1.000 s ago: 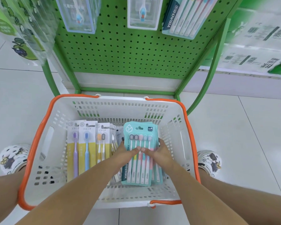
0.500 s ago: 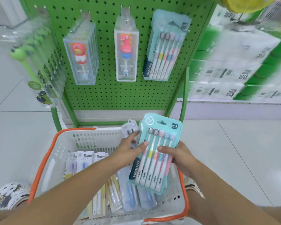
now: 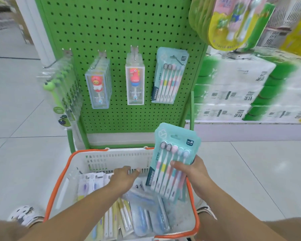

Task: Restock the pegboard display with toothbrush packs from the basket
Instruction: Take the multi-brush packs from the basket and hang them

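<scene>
Seen from the head camera, the right hand [image 3: 194,173] holds a teal five-brush toothbrush pack [image 3: 172,160] upright above the right side of the basket [image 3: 63,186]; the grip here is a pinch, thumb pressed across the front of the pack and the fingers curled out of sight behind it. There seems to be more than one teal card stacked in that hold, though how many I cannot tell. The left hand [image 3: 124,177] reaches over the far inner wall of the basket with fingers relaxed and slightly bent, its grip open and holding nothing. The white basket with its orange rim sits on the tiled floor [image 3: 250,171] just in front of the green pegboard [image 3: 122,30]. Inside it lie more packs: yellow-backed toothbrush cards [image 3: 111,221] toward the left and near side, and clear blue cases [image 3: 146,214] toward the middle. On the pegboard hang, from left to right, green frog brushes [image 3: 59,87], clear boxes with a pink pig figure [image 3: 98,86], a clear box with a red dinosaur figure [image 3: 135,82], and a hanging teal pack [image 3: 169,75] of the same kind as the held one, on its hook at the right edge. Stacked green and white parcels [image 3: 241,91] stand to the right of the display
</scene>
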